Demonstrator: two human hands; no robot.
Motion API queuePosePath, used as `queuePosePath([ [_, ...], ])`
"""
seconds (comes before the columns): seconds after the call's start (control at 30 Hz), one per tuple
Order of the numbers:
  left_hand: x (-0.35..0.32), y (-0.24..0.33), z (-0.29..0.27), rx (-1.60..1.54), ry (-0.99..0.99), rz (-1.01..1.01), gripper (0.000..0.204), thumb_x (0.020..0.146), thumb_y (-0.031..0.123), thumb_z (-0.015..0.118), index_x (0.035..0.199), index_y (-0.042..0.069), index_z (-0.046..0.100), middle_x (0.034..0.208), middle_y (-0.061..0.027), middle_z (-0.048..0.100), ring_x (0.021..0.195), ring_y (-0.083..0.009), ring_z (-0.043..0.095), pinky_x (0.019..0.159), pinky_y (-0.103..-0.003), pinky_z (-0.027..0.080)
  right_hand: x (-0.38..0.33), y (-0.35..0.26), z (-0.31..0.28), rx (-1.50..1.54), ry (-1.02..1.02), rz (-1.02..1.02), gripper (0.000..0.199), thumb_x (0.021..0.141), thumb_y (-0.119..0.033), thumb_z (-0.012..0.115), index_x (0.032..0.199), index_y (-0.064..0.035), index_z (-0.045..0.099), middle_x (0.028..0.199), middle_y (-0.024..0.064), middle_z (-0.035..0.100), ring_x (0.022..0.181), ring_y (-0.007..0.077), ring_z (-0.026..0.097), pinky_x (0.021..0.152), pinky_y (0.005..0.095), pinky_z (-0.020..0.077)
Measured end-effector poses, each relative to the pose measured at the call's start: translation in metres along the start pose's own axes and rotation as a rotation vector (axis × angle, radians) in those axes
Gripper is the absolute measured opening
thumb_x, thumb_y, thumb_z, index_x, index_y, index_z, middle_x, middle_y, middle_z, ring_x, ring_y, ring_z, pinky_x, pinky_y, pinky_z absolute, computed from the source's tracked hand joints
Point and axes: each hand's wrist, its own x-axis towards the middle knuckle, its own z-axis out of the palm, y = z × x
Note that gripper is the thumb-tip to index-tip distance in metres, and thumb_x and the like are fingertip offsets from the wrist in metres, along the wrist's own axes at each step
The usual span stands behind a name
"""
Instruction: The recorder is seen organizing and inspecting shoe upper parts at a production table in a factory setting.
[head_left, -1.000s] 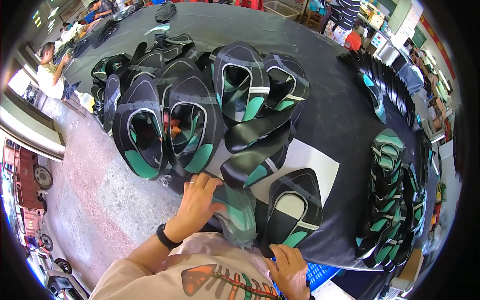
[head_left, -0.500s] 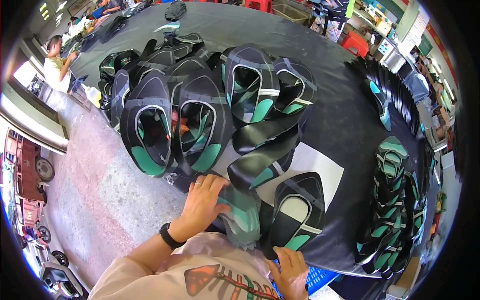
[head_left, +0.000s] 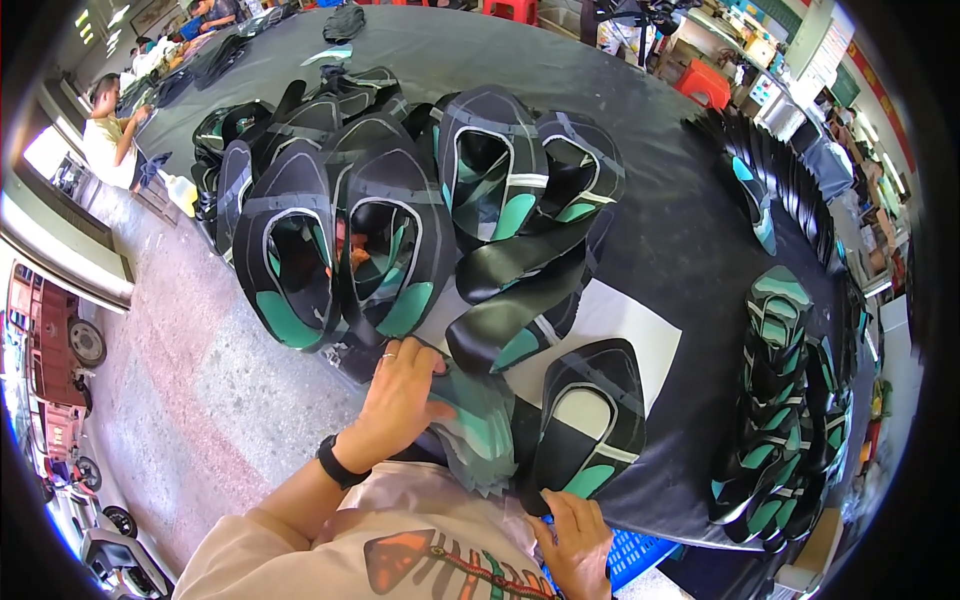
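My right hand [head_left: 574, 540] pinches the near end of a black shoe upper [head_left: 622, 405] with green and white trim, between thumb and fingers at the table's front edge. The upper lies flat, partly on a white sheet [head_left: 652, 335]. To its left, my left hand [head_left: 402, 398] rests against a fanned stack of translucent green pieces [head_left: 478, 430]. Its thumb lies on the stack, apart from the bent fingers, and I see nothing gripped there. Beyond it stand more uppers [head_left: 395, 225], grouped in bundles. Two curved black pieces [head_left: 515, 310] lie beside them.
Rows of stacked uppers [head_left: 775, 420] lie along the right side of the dark-covered table [head_left: 665, 200]. A blue plastic basket [head_left: 640, 560] shows below the front edge. A person [head_left: 112, 135] sits at the far left, and a red stool [head_left: 704, 84] stands behind the table.
The fingers of my left hand have drawn in and bent more at the stack's upper edge. My right hand keeps its pinch on the upper. The view has shifted slightly.
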Motion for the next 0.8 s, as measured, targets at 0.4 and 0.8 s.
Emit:
queuePosePath([
  [0.4, -0.011, -0.007, 0.008, -0.053, 0.231, 0.124, 0.045, 0.062, 0.005, 0.088, 0.095, 0.006, 0.058, 0.093, -0.01, 0.061, 0.085, -0.0323, 0.058, 0.076, -0.041, 0.047, 0.002, 0.007, 0.005, 0.034, -0.035, 0.036, 0.041, 0.073, -0.009, 0.084, 0.111, -0.002, 0.068, 0.105, 0.0132, 0.067, 0.087, 0.0323, 0.065, 0.074, 0.0403, 0.0555],
  [0.8, -0.003, -0.019, -0.002, -0.279, 0.135, 0.196, 0.041, 0.069, -0.008, 0.081, 0.101, 0.005, 0.059, 0.088, -0.0081, 0.059, 0.077, -0.026, 0.058, 0.067, -0.034, 0.049, 0.088, -0.021, -0.02, 0.297, 0.008, 0.018, 0.029, 0.085, -0.003, 0.074, 0.112, 0.0003, 0.064, 0.104, 0.0174, 0.066, 0.085, 0.037, 0.067, 0.071, 0.0414, 0.0556],
])
